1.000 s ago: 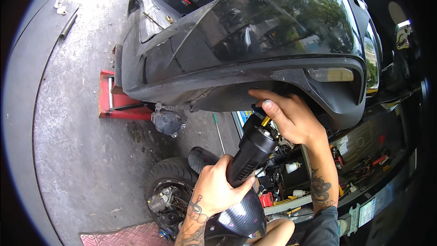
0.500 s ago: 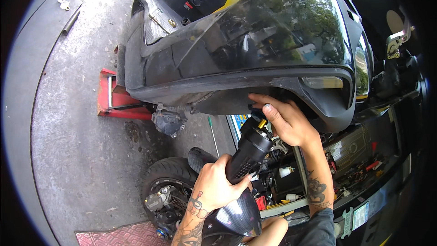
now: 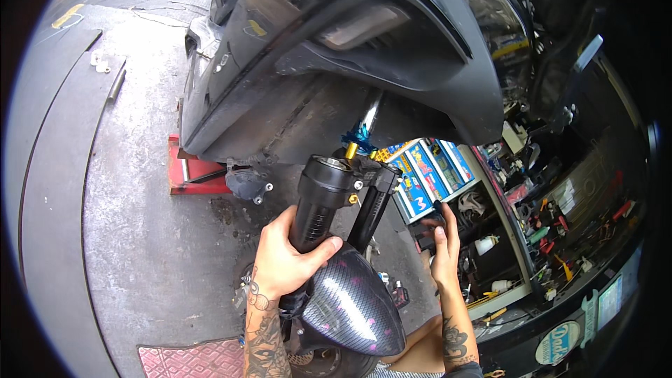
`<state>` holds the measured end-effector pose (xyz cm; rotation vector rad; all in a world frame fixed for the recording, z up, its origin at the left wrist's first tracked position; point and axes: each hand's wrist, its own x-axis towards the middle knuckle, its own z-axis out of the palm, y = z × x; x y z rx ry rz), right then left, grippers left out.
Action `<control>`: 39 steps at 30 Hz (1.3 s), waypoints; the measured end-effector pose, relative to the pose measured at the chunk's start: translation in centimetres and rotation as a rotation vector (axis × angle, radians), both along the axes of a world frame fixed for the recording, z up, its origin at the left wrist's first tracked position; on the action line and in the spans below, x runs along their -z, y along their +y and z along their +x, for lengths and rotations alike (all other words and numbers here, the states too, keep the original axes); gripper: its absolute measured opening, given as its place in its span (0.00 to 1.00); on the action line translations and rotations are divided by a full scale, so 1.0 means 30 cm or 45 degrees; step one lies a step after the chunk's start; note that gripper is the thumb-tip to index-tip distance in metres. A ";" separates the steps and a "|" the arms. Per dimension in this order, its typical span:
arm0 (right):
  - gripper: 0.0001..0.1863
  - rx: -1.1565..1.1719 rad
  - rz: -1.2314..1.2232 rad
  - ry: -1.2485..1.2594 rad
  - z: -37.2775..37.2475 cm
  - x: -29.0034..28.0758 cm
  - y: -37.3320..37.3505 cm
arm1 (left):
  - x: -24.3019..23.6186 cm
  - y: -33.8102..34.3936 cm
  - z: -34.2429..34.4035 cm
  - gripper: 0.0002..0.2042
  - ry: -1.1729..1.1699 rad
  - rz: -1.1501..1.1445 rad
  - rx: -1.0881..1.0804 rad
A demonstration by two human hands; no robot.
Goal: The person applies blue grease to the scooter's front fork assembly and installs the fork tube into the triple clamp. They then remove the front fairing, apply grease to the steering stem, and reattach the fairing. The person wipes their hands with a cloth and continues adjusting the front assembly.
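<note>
My left hand (image 3: 288, 252) is wrapped round the ribbed black fork leg (image 3: 318, 199) of a scooter's front end. A second, slimmer black fork leg (image 3: 372, 210) stands just to its right. Under my left hand curves a carbon-patterned front fender (image 3: 353, 301). Above the fork tops, a silver stem tube (image 3: 371, 112) with a blue ring (image 3: 360, 138) comes down from beneath the scooter's black body (image 3: 392, 49). To the right of the fork, apart from it, my right hand (image 3: 444, 241) has its fingers stretched upward; some are smeared, with dark objects behind them.
A red stand (image 3: 199, 175) is under the body at left, with a dark caliper-like part (image 3: 247, 183) hanging beside it. A stickered blue tool drawer unit (image 3: 427, 178) and cluttered shelves are at right. A pink mat (image 3: 185, 360) lies at lower left.
My right hand has moved away from the fork top, down and to the right. The view has shifted, and the fork now appears more upright, with its stem tube visible under the body.
</note>
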<state>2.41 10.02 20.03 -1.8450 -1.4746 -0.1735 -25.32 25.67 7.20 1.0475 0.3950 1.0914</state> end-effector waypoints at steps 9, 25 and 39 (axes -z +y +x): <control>0.34 -0.270 0.129 1.616 0.280 -0.088 -0.105 | -0.012 -0.028 0.001 0.15 -0.111 -0.070 -0.071; 0.33 -0.843 0.113 2.296 0.448 0.105 0.005 | 0.017 -0.056 -0.023 0.25 0.170 0.028 -0.347; 0.35 -0.814 0.058 2.819 0.139 -1.018 -0.437 | -0.673 -0.575 -0.235 0.38 1.929 -0.498 -0.290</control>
